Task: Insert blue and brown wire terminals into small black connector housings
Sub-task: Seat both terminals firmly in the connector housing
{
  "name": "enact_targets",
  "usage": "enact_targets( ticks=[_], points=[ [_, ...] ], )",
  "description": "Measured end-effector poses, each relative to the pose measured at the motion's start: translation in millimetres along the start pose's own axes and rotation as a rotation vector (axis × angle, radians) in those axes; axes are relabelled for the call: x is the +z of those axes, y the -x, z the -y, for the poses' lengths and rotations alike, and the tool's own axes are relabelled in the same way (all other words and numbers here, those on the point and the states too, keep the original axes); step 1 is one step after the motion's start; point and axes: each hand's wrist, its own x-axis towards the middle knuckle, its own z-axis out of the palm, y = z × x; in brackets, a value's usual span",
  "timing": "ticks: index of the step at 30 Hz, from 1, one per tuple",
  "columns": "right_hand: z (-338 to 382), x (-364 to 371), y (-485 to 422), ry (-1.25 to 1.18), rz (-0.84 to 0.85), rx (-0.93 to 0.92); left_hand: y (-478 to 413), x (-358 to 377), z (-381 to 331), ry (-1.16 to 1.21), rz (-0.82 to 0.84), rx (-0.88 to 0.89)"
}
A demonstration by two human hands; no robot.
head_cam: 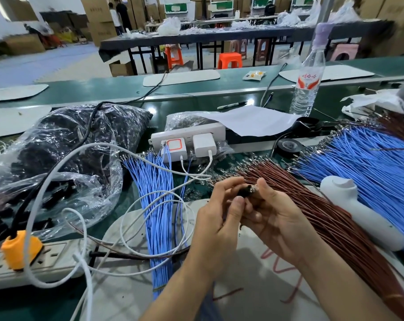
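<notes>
My left hand and my right hand meet at the middle of the bench, fingertips pinched together around a small black connector housing. A metal wire terminal glints at the housing's right end under my right thumb. Which wire it belongs to is hidden by my fingers. A fan of brown wires runs under my right hand. One bundle of blue wires lies left of my hands, a larger blue bundle at the right. A clear bag of black housings sits at the left.
A white power strip with two chargers stands behind the wires, its white cables looping across the mat. Another strip with an orange plug lies front left. A water bottle, a tape roll, paper and a white handheld device stand to the right.
</notes>
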Motion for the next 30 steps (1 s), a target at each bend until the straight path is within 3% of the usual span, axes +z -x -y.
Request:
enact_targets(
  ticks=[9, 14, 21, 24, 30],
  points=[
    [0, 3, 2, 0.003, 0.003, 0.007, -1, -3, -1, -0.256, -0.049, 0.104],
    [-2, 3, 0, 0.071, 0.036, -0.010, -2, -2, 0, -0.240, -0.078, 0.099],
    [0, -4, -2, 0.418, -0.165, -0.319, -1, -1, 6, -0.330, -0.066, 0.082],
    [-1, -6, -3, 0.462, -0.194, -0.391, -1, -2, 8, -0.366, -0.066, 0.092],
    [-1, -7, -3, 0.370, -0.144, -0.296, -2, -2, 4, -0.217, -0.042, 0.050]
  ],
)
